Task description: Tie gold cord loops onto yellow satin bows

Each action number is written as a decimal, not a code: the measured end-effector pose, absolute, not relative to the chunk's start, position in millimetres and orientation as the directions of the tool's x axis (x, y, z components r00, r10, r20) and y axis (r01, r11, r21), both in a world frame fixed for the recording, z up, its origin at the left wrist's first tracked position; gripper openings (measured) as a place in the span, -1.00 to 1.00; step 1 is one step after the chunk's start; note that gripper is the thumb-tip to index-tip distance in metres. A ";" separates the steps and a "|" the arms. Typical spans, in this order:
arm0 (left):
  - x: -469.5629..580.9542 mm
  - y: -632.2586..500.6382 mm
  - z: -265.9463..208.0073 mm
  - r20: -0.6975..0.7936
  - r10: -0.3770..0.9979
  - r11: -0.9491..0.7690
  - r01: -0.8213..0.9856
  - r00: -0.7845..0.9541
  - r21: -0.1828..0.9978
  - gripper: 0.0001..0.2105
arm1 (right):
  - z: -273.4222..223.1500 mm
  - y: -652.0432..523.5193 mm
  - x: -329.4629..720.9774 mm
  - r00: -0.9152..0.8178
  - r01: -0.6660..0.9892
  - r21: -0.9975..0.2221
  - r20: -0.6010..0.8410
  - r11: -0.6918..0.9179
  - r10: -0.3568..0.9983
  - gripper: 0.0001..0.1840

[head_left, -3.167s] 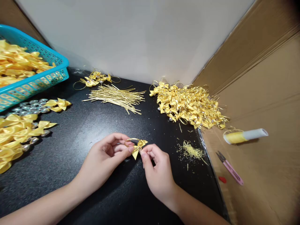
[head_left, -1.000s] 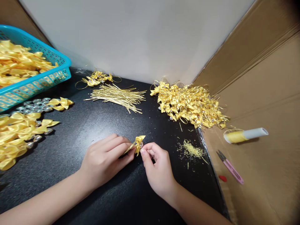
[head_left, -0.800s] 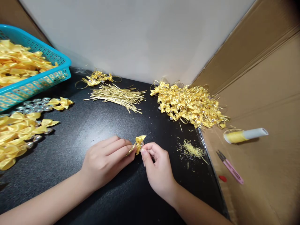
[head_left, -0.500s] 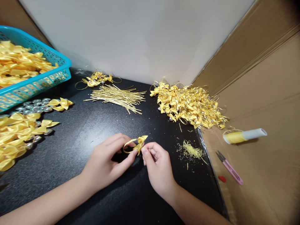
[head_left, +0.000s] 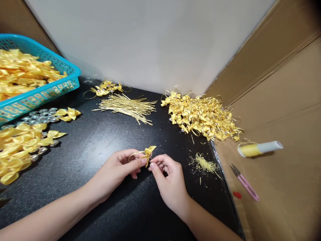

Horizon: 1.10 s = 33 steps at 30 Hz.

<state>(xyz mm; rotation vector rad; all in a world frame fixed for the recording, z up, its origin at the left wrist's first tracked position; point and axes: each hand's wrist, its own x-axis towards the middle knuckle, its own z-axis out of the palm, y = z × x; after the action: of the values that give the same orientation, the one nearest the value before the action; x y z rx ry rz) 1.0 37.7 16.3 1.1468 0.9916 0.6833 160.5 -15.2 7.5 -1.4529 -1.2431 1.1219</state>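
A yellow satin ribbon bow (head_left: 148, 151) with a thin gold cord loop (head_left: 132, 154) is pinched between the thumb and fingers of my left hand (head_left: 117, 170), above the dark table. The loop lies over the fingers of that hand. Close against the bow's right side, my right hand (head_left: 172, 182) has its thumb and forefinger pressed together, the other fingers curled in. Whatever sits at those fingertips is too small to make out.
A turquoise basket (head_left: 72, 85) of yellow bows stands left, with bows and silver beads (head_left: 41, 115) before it. Gold cord lengths (head_left: 127, 108) and finished bows (head_left: 203, 115) lie behind. Thread scraps (head_left: 204, 163), pink thread snips (head_left: 245, 185) and a yellow thread spool (head_left: 250, 150) are right.
My left hand has rolled over so its fingers now show beneath the thumb, and the bow has tilted and shifted slightly left. My right hand stays pinched beside it.
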 end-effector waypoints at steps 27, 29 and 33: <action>0.5 27.2 17.4 0.181 0.879 -0.352 0.346 0.441 0.870 -0.82 | 9.3 -17.4 157.1 0.127 0.590 -0.760 0.423 0.274 0.897 -0.82; 1.0 29.8 18.2 0.024 0.906 -0.175 0.321 0.423 0.931 -0.80 | 10.9 -16.8 160.8 0.153 0.530 -0.798 0.423 0.287 0.893 -0.84; 0.3 37.5 18.9 -0.266 0.870 0.147 0.297 0.415 0.943 -0.72 | 15.3 -13.9 173.1 0.231 0.331 -0.887 0.408 0.322 0.883 -0.89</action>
<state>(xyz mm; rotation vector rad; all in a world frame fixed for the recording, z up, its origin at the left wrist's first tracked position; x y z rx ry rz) 0.3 37.5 18.9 1.4129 1.1248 0.5722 173.1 -13.9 15.3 -1.2421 -1.3384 0.5587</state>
